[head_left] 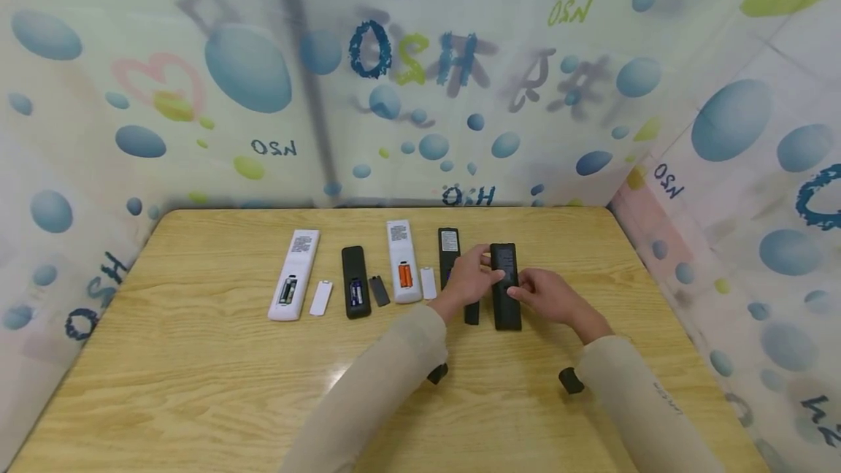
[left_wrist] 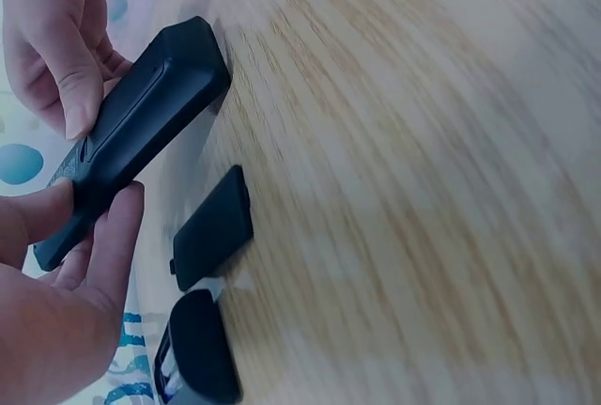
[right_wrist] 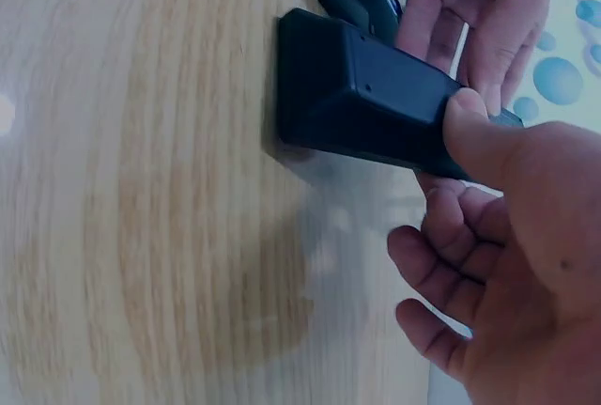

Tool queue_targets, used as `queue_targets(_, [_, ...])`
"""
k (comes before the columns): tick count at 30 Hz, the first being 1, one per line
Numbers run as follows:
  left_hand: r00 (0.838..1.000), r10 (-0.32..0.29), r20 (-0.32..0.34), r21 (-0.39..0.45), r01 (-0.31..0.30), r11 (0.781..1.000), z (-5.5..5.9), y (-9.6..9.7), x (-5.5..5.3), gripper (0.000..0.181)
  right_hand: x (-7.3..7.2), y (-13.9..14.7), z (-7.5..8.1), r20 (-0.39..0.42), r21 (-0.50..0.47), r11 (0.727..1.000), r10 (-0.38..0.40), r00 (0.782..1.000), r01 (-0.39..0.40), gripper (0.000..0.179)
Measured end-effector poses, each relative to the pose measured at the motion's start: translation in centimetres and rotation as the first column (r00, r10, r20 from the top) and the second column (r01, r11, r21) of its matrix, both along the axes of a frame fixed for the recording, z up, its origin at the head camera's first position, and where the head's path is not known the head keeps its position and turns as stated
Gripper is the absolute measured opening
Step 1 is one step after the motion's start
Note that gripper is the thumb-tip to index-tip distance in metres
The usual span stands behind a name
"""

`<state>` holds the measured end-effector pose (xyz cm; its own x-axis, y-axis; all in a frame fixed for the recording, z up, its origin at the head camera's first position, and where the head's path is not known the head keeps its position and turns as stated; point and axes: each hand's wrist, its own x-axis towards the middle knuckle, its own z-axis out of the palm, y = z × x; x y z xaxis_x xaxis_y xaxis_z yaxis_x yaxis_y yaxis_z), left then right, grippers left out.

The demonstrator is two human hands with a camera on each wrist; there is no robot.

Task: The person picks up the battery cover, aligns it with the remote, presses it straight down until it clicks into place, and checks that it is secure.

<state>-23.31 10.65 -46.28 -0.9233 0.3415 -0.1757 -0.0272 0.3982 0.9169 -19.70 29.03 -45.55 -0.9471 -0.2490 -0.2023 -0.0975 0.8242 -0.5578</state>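
A black remote control (head_left: 507, 312), back side up, is between both hands at the right of the row. My left hand (head_left: 468, 277) grips its far part, thumb on the back and fingers beneath, as the left wrist view shows. With thumb on top and index finger underneath, my right hand (right_wrist: 526, 208) pinches its side; the other fingers curl loosely. The remote's near end looks tilted down at the table. Its battery cover (right_wrist: 404, 81) appears fitted. Partly hidden behind the left hand lies another black remote (head_left: 450, 239), with a loose black cover (left_wrist: 214, 228) beside it.
Leftward on the wooden table (head_left: 217, 371) lie a white remote (head_left: 302, 261), a white cover (head_left: 321, 298), a small black remote (head_left: 353, 265), a black cover (head_left: 379, 290), another white remote (head_left: 399, 243) and its cover (head_left: 428, 283). Batteries show in these remotes. A patterned curtain stands behind.
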Motion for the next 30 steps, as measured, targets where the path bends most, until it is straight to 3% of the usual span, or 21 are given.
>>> queue_targets(8, [0.998,-0.012,0.065,0.054,0.008,0.999,0.2,0.7,0.6,0.057,0.3,1.0,0.4,0.070,-0.062,0.998,0.008,0.998,-0.003,0.033])
queue_targets(18, [0.991,0.005,0.136,0.130,-0.023,0.991,-0.5,2.0,0.7,0.056,0.6,1.9,0.6,0.052,-0.015,1.000,-0.001,0.999,0.002,0.032])
queue_targets(30, [0.991,0.047,0.129,0.037,-0.052,0.998,-0.5,3.6,1.6,0.054,1.0,3.1,0.5,0.058,0.025,1.000,-0.009,0.998,0.007,0.032])
